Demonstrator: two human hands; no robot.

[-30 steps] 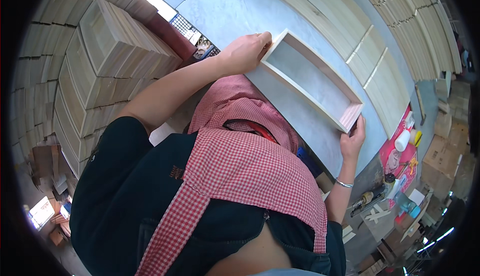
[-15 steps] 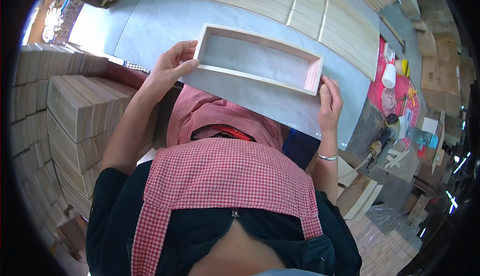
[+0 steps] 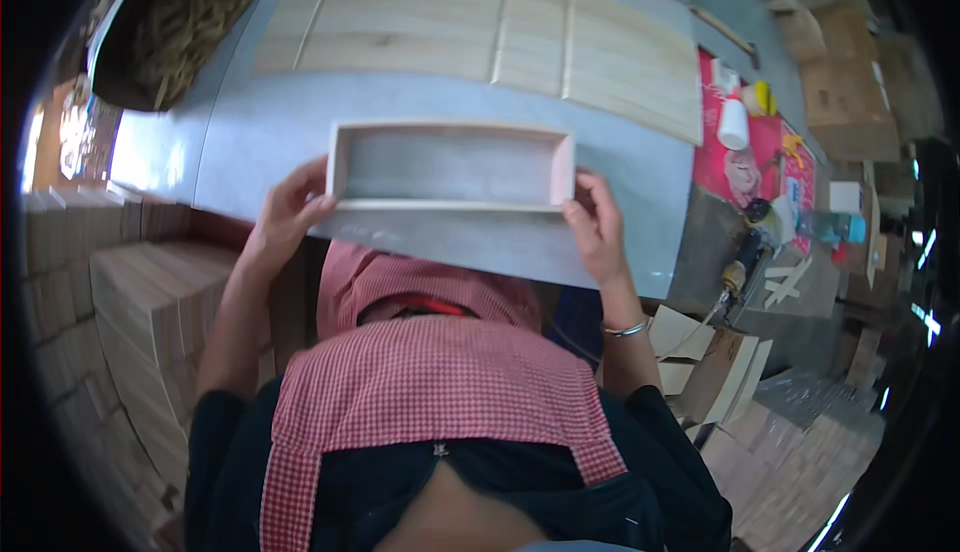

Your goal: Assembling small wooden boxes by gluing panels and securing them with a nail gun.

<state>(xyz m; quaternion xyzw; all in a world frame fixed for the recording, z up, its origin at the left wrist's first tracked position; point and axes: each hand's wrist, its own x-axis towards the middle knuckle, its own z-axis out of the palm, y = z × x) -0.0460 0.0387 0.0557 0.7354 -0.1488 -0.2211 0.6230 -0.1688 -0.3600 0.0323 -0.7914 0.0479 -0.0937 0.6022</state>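
A long, pale wooden rectangular frame (image 3: 450, 207) is held level between my two hands over the near part of the grey table. The table surface shows through its middle. My left hand (image 3: 290, 214) grips the left end, its thumb at the near corner and the fingers partly hidden behind the wood. At the right end, my right hand (image 3: 597, 222) pinches the near corner between thumb and fingers. Farther back, flat wooden panels (image 3: 410, 27) lie side by side on the grey table (image 3: 250, 132).
A tub (image 3: 110, 82) of wood strips (image 3: 190, 37) stands at the far left. Stacked wooden boards (image 3: 150, 282) rise at my left. On the right are a white bottle (image 3: 733, 124), a yellow tape roll (image 3: 762, 98), a hammer (image 3: 725, 30) and a power tool (image 3: 738, 270).
The frame has turned from a slant, right end nearer me, to nearly straight across. Both hands keep hold of it. The whole view has shifted, showing more of the tub.
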